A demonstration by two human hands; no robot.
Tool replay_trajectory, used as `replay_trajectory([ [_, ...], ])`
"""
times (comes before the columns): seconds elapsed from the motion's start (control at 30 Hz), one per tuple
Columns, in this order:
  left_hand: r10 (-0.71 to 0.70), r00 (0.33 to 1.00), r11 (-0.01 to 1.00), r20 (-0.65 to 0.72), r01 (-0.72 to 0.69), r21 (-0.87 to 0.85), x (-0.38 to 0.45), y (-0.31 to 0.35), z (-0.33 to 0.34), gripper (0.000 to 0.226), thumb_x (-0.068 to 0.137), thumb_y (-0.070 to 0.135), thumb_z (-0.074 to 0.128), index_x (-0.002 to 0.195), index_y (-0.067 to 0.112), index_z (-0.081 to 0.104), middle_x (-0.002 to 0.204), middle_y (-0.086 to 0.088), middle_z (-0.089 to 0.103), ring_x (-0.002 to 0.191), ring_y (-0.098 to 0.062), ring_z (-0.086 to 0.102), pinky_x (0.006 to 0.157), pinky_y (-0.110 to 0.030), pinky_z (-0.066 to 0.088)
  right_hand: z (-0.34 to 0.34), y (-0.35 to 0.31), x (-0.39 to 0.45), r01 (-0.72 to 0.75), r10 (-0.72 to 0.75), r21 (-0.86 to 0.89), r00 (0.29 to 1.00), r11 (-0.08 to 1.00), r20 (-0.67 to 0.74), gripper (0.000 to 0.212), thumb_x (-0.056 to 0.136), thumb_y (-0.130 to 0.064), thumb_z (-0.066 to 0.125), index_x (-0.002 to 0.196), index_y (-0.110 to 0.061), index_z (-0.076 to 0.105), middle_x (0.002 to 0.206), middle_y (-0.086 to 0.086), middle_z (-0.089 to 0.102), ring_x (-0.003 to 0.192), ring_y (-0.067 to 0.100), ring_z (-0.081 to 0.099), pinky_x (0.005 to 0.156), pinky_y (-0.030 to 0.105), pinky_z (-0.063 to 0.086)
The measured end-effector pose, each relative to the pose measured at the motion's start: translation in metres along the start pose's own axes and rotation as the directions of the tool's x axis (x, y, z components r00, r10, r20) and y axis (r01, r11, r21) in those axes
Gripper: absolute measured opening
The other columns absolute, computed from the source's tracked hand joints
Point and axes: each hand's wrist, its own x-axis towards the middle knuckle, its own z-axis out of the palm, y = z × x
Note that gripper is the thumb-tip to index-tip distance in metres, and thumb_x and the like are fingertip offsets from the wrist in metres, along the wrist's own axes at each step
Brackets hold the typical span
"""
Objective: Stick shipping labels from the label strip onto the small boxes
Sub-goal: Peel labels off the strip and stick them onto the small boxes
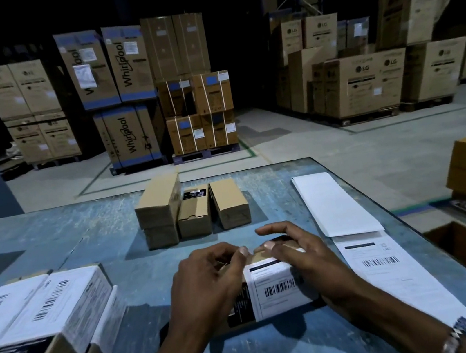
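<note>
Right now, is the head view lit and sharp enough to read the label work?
Head view: dim warehouse, black at the top; the hands and the box are lit and fairly sharp, barcode bars visible but text unreadable; wide-angle bending curves the table edges and the far stacks lean.

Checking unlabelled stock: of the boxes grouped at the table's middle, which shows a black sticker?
The middle box, between the two-box stack and the plain right-hand box; theirs show bare cardboard.
</note>
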Motion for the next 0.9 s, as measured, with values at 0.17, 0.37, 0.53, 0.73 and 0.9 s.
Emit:
replay_trajectory([
  [0.17,0.011,0.999,0.999,0.052,-0.013,0.038,0.001,0.002,-0.002,0.04,0.095,0.07,0.051,0.104,0.041,0.077,0.097,0.021,0.077,0.087,0.005,0.068,0.08,-0.036,0.063,-0.005,-0.002,0.008,-0.099,0.101,0.137,0.995,0.986,-0.003,0.028,0.114,-0.021,0.048,0.13,-0.025,0.07,0.118,0.007,0.081,0.101,0.028,0.078,0.079,0.038,0.06],
  [0.37,0.264,0.921,0.879,0.287,-0.352,0.322,-0.002,0.001,-0.017,0.082,0.074,0.101,0.043,0.138,0.051,0.058,0.113,0.024,0.073,0.095,0.003,0.066,0.078,-0.03,0.059,-0.005,-0.004,0.01,-0.169,0.193,0.305,0.98,0.937,-0.049,0.035,0.116,-0.031,0.039,0.133,-0.018,0.067,0.117,0.014,0.08,0.108,0.043,0.075,0.088,0.049,0.059],
  [0.53,0.128,0.965,0.945,0.229,-0.189,0.267,-0.008,0.012,-0.021,0.074,0.076,0.096,0.049,0.131,0.05,0.067,0.113,0.026,0.075,0.095,0.004,0.069,0.08,-0.031,0.061,-0.005,-0.006,0.014,-0.184,0.224,0.383,0.973,0.905,-0.062,0.05,0.103,-0.054,0.054,0.126,-0.012,0.068,0.115,0.018,0.08,0.102,0.039,0.075,0.092,0.05,0.058],
  [0.73,-0.237,0.962,0.971,0.135,0.233,0.044,-0.021,0.011,-0.038,0.051,0.091,0.083,0.047,0.103,0.044,0.078,0.087,0.017,0.077,0.08,-0.001,0.072,0.084,-0.036,0.06,0.003,0.001,0.004,-0.103,0.1,0.111,0.995,0.989,0.029,0.044,0.088,-0.043,0.081,0.125,-0.023,0.07,0.114,0.007,0.081,0.109,0.029,0.076,0.097,0.044,0.059],
  [0.9,0.062,0.998,0.961,-0.029,-0.052,0.272,-0.055,0.015,-0.04,0.037,0.104,0.052,0.053,0.135,0.037,0.066,0.128,0.02,0.067,0.113,-0.003,0.06,0.094,-0.031,0.053,0.017,-0.002,-0.008,0.006,0.01,-0.14,0.994,0.99,0.113,0.025,0.101,-0.039,0.072,0.126,-0.032,0.074,0.117,-0.008,0.081,0.113,0.015,0.075,0.1,0.038,0.06],
])
